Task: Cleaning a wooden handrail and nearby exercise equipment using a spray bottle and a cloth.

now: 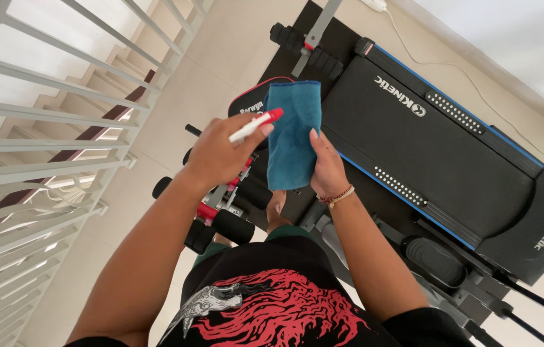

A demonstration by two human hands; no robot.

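The right hand (326, 168) pinches a blue cloth (292, 132) hanging open, nozzle-ready; at its nine o'clock the left hand (217, 154) grips a white spray bottle (254, 126) aimed at it

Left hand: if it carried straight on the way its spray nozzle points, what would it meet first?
The left hand holds a white sprayer with a red tip aimed rightward at the blue cloth hanging from the right hand. The cloth would likely come first, though the depth between them is unclear.
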